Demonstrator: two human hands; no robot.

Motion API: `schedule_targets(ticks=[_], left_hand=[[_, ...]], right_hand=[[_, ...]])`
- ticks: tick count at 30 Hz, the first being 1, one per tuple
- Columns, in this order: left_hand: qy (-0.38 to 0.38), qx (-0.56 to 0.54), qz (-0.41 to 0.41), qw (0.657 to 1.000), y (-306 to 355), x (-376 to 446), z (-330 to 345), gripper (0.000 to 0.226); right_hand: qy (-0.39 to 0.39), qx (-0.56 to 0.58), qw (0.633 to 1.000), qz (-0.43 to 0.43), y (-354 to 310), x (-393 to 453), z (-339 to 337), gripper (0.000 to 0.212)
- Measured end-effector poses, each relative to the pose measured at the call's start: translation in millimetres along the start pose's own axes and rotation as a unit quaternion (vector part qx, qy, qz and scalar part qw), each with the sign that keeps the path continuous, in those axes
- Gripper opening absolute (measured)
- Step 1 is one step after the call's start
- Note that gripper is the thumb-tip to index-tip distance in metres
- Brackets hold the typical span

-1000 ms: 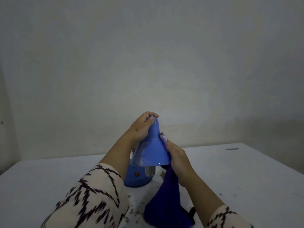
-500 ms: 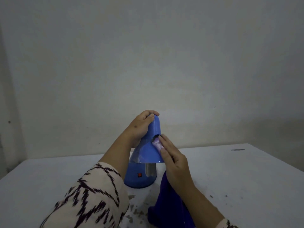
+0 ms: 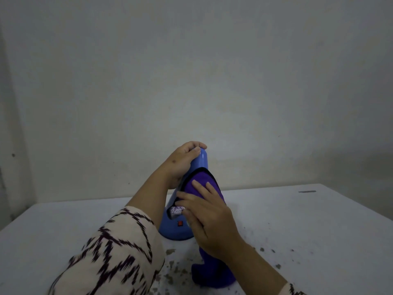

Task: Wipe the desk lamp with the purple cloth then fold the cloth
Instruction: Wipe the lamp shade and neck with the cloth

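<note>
A blue desk lamp (image 3: 201, 160) stands on the white table (image 3: 297, 231), its cone shade pointing down over a round base with a red switch (image 3: 180, 223). My left hand (image 3: 180, 161) grips the narrow top of the shade. A purple cloth (image 3: 198, 184) with a dark edge lies draped over the shade's front. My right hand (image 3: 204, 218) presses it there with straight, spread fingers. The cloth's lower end hangs under my right wrist to the table. Much of the shade is hidden by cloth and hand.
Dark specks and stains (image 3: 172, 265) dot the table in front of the lamp. A small dark mark (image 3: 307, 191) lies near the far right edge. A plain wall rises behind the table's back edge.
The cloth now covers the front of the shade, and my right hand has slid onto it with fingers spread. My left hand keeps its hold on the lamp's top.
</note>
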State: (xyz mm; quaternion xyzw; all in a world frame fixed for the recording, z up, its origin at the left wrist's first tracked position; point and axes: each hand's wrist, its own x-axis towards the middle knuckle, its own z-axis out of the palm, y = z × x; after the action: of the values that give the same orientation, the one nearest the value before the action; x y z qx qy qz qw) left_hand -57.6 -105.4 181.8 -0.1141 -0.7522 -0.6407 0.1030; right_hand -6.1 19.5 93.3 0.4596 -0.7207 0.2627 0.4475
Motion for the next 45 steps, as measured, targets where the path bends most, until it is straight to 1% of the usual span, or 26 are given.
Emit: schedule_targets(ticks=[4, 8, 17, 20, 25, 32, 36, 40, 45], left_hand=[[-0.003, 0.000, 0.001, 1.000, -1, -1, 2, 0.027], [0.004, 0.018, 0.006, 1.000, -1, -1, 4, 0.026], [0.041, 0.065, 0.034, 0.996, -4, -5, 10, 0.023], [0.048, 0.065, 0.034, 0.996, -4, -7, 9, 0.023], [0.066, 0.049, 0.030, 0.996, -6, -11, 7, 0.020], [0.102, 0.035, 0.024, 0.994, -2, -26, -9, 0.023], [0.122, 0.040, 0.020, 0.992, 1, -37, -23, 0.023], [0.132, 0.036, 0.013, 0.991, -1, -52, -36, 0.021], [0.162, 0.033, 0.005, 0.986, -6, -70, -52, 0.008]], right_hand=[[-0.019, 0.020, 1.000, 0.011, 1, -7, -7, 0.031], [-0.039, 0.049, 0.997, 0.034, 1, -15, -11, 0.039], [-0.058, 0.087, 0.992, 0.066, -9, -26, -24, 0.039], [-0.071, 0.100, 0.990, 0.074, -15, -28, -25, 0.033], [-0.094, 0.129, 0.983, 0.088, -27, -30, -28, 0.036], [-0.077, 0.188, 0.975, 0.090, -53, -30, -17, 0.033], [-0.036, 0.250, 0.957, 0.141, -66, -23, -9, 0.033], [0.004, 0.297, 0.932, 0.210, -76, -14, 0, 0.025], [0.023, 0.343, 0.889, 0.303, -86, 9, 14, 0.023]])
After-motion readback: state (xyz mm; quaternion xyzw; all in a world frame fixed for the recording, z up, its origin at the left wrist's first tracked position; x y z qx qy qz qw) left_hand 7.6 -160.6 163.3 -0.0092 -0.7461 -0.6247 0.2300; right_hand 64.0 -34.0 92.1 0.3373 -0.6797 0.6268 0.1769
